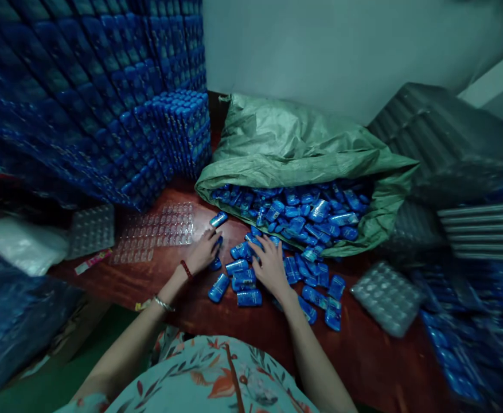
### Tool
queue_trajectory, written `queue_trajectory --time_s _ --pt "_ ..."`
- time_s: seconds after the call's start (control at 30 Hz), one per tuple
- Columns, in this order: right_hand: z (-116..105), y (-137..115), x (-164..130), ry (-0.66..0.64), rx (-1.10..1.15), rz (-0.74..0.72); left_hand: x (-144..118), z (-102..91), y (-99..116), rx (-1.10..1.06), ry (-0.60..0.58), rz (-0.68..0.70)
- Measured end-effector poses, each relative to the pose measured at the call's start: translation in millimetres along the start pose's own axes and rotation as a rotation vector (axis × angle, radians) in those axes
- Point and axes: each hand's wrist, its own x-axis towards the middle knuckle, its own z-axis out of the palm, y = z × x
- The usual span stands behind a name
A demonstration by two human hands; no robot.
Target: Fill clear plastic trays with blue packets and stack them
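Small blue wrapped packets (249,297) with rounded ends and print lie loose on a reddish-brown table (371,367). My left hand (203,251) is at the left edge of this scatter, its fingers bent round one blue packet, which they partly cover. Just beyond its fingertips lies another blue packet (219,219). Over the middle of the scatter rests my right hand (271,265), palm down with fingers spread, touching several packets. More packets spill from the mouth of a green woven sack (303,166) beyond both hands.
Tall stacks of blue packs (182,132) rise at the left. Clear moulded trays (176,223) lie on the table left of my hands, with a grey tray (91,230) beside them. A filled clear tray (389,298) sits right, near stacked dark trays (440,137). A wall (320,57) stands behind.
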Motion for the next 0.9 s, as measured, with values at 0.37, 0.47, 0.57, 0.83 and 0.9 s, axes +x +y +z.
queue_trajectory --time_s 0.37,0.47,0.57,0.83,0.9 --pt "-3 20 -17 0.019 0.131 -0.054 -106 -32.9 -10 -0.064 0.546 -0.338" --pt "0 -5 -2 0.122 0.239 -0.073 -109 -34.8 -23 0.241 0.580 -0.361" --pt "5 -50 11 0.048 0.294 -0.214 -85 -36.5 -30 0.473 0.365 -0.276" --pt "45 -98 -11 -0.270 0.001 -0.454 -30 -53.9 -37 0.638 -0.051 0.011" --pt "53 -87 -8 -0.250 -0.035 -0.379 -35 -58.5 -20 0.638 -0.027 0.071"
